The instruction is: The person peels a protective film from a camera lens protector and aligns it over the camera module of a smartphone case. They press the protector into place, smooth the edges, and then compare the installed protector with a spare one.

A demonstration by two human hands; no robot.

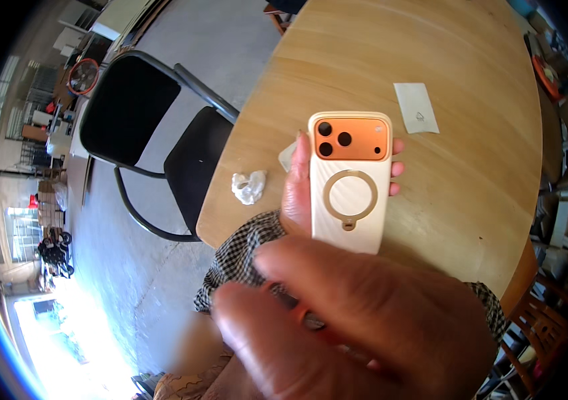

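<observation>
My left hand (295, 193) holds a phone (349, 183) upright over the wooden table (470, 200), thumb on its left edge and fingertips on its right edge. The phone's back faces me: a cream case with an orange camera block and a ring stand. My right hand (364, 327) fills the lower foreground close to the camera, blurred, fingers pointing left just below the phone. A small orange and dark sliver (304, 317) shows between its fingers; I cannot tell what it is or whether it is held. Both sleeves are black-and-white checked.
A crumpled white tissue (248, 187) lies near the table's left edge, and a white paper slip (416, 107) lies further back. A black folding chair (130, 113) stands left of the table on the concrete floor. A wooden chair (537, 333) stands at the lower right.
</observation>
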